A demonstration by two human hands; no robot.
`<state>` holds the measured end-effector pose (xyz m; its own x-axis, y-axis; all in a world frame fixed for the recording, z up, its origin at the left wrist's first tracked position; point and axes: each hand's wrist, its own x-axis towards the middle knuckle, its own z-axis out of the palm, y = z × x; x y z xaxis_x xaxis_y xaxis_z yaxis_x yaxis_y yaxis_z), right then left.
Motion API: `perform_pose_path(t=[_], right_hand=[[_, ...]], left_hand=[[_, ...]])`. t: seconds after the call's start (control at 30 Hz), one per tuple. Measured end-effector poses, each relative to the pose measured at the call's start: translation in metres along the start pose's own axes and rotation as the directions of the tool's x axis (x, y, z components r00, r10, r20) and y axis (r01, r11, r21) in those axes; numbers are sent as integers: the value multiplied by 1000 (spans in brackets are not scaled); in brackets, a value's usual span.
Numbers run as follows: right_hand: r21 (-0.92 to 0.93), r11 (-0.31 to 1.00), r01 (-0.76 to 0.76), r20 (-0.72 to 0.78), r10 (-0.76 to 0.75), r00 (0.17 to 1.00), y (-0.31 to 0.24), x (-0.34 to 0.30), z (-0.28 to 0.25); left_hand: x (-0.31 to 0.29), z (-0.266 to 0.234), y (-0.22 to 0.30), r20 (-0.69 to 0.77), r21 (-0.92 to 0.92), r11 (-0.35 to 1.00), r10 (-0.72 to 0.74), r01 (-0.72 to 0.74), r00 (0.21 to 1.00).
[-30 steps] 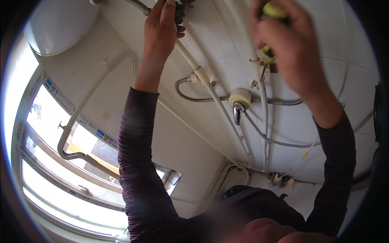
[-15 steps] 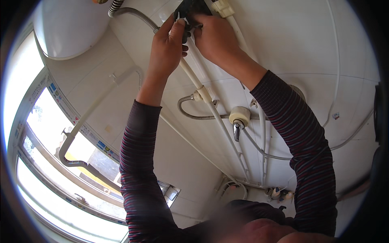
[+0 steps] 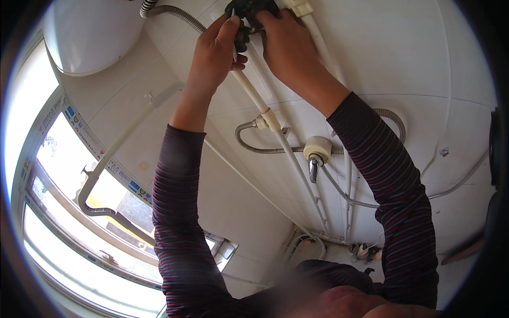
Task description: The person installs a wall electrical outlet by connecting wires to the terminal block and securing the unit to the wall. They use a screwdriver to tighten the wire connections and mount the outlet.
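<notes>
Both arms reach up toward the top of the view, where a dark black object (image 3: 254, 9) of unclear kind sits against the wall pipes. My left hand (image 3: 213, 49) is closed on its left side, thumb and fingers pinched together. A thin pale stick-like piece (image 3: 234, 12) shows at the left thumb, and black lumpy parts hang under those fingers. My right hand (image 3: 290, 46) is closed at the object's right side, thumb and forefinger against it. The other right fingertips are partly hidden.
A white rounded tank (image 3: 93, 37) hangs upper left with a corrugated metal hose (image 3: 177, 13). Pale pipes (image 3: 252, 90) run down the tiled wall past a shower mixer valve (image 3: 316, 151). A window (image 3: 79, 180) lies left; several bottles (image 3: 363, 250) stand below right.
My left forearm has shifted slightly left and my right hand slightly right. The black object is a little higher in view. Both hands remain on it.
</notes>
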<state>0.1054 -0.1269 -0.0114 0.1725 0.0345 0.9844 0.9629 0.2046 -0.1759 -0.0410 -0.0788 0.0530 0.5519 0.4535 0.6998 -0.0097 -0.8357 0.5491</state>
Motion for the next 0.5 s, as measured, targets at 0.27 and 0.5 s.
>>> perform_pose_path(t=[0.27, 0.5], right_hand=[[-1, 996, 85, 31, -85, 996, 2, -9, -8], [27, 993, 118, 29, -119, 992, 8, -9, -6]], left_hand=[[5, -7, 9, 52, 28, 994, -107, 106, 993], [6, -7, 16, 75, 75, 985, -162, 156, 984]])
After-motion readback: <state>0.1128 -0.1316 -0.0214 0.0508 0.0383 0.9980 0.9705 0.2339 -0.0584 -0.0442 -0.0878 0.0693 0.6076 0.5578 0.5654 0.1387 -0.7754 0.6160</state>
